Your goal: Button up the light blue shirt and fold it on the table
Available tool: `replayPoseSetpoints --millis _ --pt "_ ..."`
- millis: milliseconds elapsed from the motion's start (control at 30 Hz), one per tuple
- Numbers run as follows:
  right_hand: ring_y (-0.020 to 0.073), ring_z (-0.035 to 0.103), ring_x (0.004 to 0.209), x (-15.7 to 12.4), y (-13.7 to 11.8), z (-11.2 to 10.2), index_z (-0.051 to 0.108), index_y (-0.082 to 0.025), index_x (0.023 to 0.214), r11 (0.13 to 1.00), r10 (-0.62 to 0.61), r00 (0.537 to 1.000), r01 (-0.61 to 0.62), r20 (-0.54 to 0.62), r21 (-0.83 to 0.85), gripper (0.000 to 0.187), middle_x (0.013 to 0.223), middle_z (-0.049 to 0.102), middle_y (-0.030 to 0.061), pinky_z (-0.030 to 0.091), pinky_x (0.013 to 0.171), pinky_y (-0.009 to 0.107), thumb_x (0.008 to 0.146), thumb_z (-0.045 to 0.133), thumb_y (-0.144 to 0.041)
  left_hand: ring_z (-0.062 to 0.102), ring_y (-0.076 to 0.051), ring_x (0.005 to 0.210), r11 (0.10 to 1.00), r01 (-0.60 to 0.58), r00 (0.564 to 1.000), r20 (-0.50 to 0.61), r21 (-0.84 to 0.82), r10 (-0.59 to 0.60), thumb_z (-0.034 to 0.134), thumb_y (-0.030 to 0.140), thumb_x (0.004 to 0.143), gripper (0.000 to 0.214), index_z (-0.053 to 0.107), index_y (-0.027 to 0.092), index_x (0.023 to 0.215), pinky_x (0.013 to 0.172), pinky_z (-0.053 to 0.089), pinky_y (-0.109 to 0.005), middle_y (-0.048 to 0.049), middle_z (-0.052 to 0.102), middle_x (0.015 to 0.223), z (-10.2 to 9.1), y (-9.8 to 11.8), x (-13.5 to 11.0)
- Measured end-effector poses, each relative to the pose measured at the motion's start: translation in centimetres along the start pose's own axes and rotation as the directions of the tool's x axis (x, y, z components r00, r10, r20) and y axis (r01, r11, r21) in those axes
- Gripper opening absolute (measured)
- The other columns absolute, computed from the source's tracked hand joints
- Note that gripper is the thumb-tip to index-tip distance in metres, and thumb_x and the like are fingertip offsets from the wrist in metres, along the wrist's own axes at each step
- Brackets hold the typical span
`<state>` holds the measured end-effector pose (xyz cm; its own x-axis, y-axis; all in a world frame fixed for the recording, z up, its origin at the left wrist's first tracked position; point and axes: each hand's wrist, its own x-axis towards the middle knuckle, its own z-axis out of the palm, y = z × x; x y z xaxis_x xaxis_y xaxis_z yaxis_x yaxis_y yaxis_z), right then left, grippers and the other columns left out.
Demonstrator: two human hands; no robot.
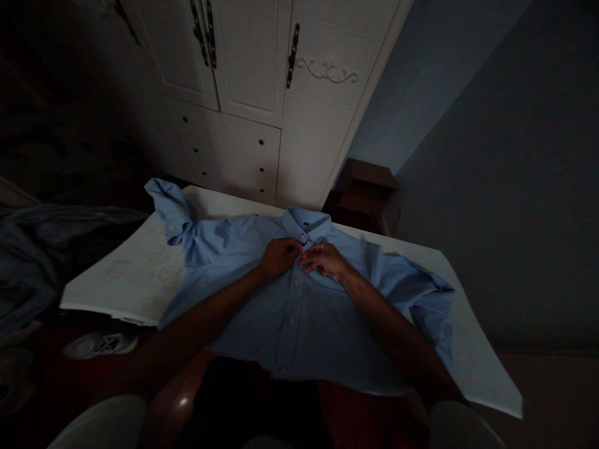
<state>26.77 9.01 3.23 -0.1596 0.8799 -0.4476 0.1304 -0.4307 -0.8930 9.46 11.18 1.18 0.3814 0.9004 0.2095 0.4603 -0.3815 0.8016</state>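
A light blue button-up shirt (pixel 253 299) lies front side up on a white tabletop (pixel 126 268), its collar (pixel 318 221) toward the far edge. Just below the collar, my left hand (pixel 281 255) pinches the front placket with bent fingers. My right hand (pixel 327 260) meets it from the other side, thumb and forefinger at the same spot on the placket and its other fingers loosely curled. What sits between the fingertips is too small and dark to make out. Several buttons run down the front below my hands. One sleeve (pixel 171 209) lies folded at the far left.
Beyond the table stands a white wardrobe (pixel 248 75) with dark handles and drawers. A small brown cabinet (pixel 367 178) is at the back right, by a grey wall. Dark cloth (pixel 51 243) is heaped on the left. A shoe (pixel 100 344) rests on the reddish floor.
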Motion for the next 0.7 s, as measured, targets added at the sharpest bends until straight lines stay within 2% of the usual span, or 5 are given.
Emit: replayPoseSetpoints --millis 167,433,567,700 --pt "0.0141 0.067 0.049 0.1 -0.3 0.0 0.066 -0.013 0.071 0.999 0.037 0.999 -0.037 -0.008 -0.025 0.006 0.069 0.074 0.0082 0.024 0.027 0.014 0.067 0.071 -0.015 0.067 -0.015 0.073 1.0 0.004 1.0 0.013 0.025 -0.004 0.053 0.024 0.083 0.021 0.072 0.018 0.081 0.07 0.05 -0.025 -0.0029 0.074 0.081 0.0 0.0 0.1" --pt "0.0153 0.068 0.051 0.1 -0.2 -0.2 0.065 -0.014 0.07 0.998 0.033 0.999 -0.034 -0.019 -0.053 0.01 0.07 0.074 0.0083 0.024 0.028 0.014 0.069 0.075 -0.017 0.065 -0.016 0.075 0.996 -0.009 1.0 0.02 0.087 0.007 0.051 0.024 0.084 0.021 0.071 0.018 0.083 0.076 0.049 -0.027 -0.0029 0.073 0.082 -0.1 -0.1 0.1" --pt "0.0144 0.066 0.048 0.2 0.2 0.1 0.063 -0.016 0.072 0.996 -0.013 0.999 0.01 -0.039 -0.091 0.013 0.068 0.073 0.0048 0.024 0.027 0.015 0.071 0.075 -0.022 0.064 -0.019 0.079 0.982 -0.033 0.999 0.027 0.184 0.029 0.054 0.022 0.085 0.017 0.07 0.018 0.081 0.081 0.049 -0.031 -0.0051 0.071 0.083 0.0 -0.5 0.2" --pt "0.0103 0.056 0.037 0.6 0.9 0.3 0.062 -0.018 0.07 0.96 -0.134 0.987 0.106 -0.094 -0.26 0.017 0.064 0.069 0.001 0.027 0.029 0.018 0.077 0.072 -0.029 0.062 -0.022 0.093 0.952 -0.112 0.994 0.043 0.284 0.104 0.054 0.02 0.087 0.016 0.07 0.019 0.085 0.089 0.048 -0.036 -0.0075 0.069 0.092 -0.1 -0.6 0.2"
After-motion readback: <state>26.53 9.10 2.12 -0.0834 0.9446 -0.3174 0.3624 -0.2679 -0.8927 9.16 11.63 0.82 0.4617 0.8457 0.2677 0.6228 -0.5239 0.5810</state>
